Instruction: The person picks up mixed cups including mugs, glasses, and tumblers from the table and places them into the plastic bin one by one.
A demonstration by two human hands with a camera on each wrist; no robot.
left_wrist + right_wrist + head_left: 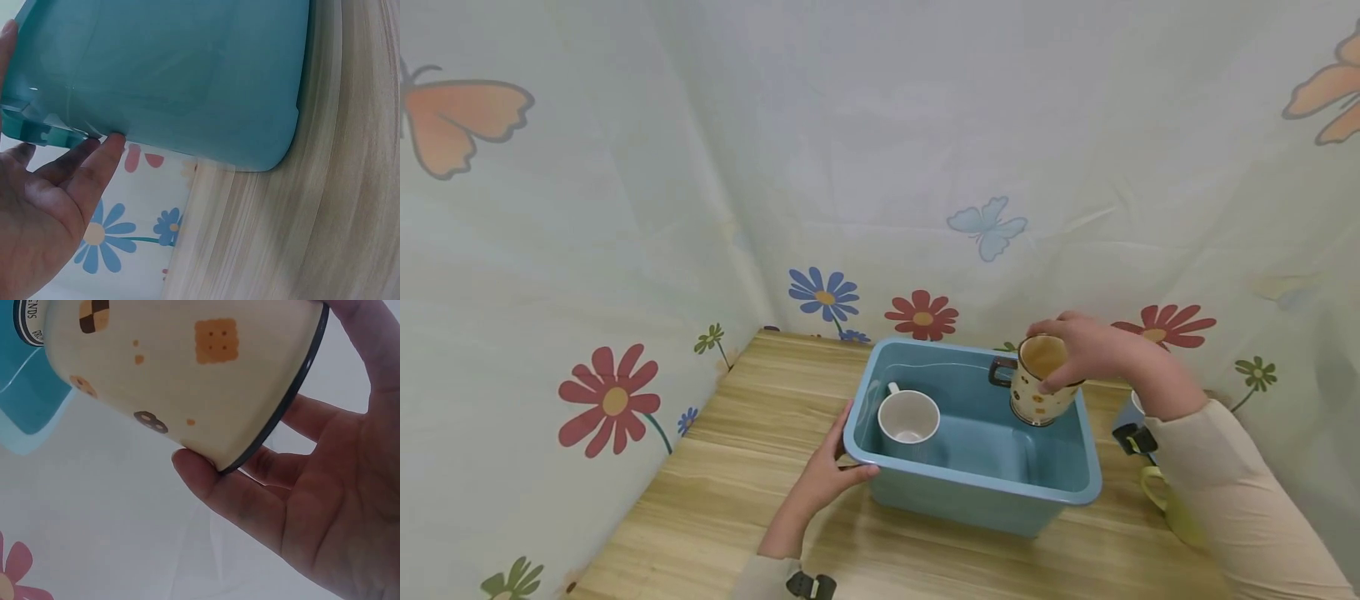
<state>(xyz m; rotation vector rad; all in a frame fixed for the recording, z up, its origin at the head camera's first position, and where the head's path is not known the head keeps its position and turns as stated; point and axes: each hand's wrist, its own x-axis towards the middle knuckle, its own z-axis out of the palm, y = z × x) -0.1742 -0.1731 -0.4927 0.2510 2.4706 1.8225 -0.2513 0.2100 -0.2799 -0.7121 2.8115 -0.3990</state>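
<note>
A cream mug with cookie prints (1033, 398) and a dark handle is in my right hand (1096, 354), over the right end of a blue plastic bin (958, 502). In the right wrist view, the fingers and thumb of that hand pinch the mug at its dark rim. A white mug (910, 414) stands inside the bin at the left, its handle pointing to the back. My left hand (829, 483) holds the bin's front left corner, thumb along the front and fingers on the left side under the rim.
To the right of the bin, a light blue mug (1129, 413) and a yellow mug (1183, 515) stand partly hidden behind the right sleeve (1247, 492). The wooden table (700, 500) meets a flower-printed curtain (865, 167) at the back and left.
</note>
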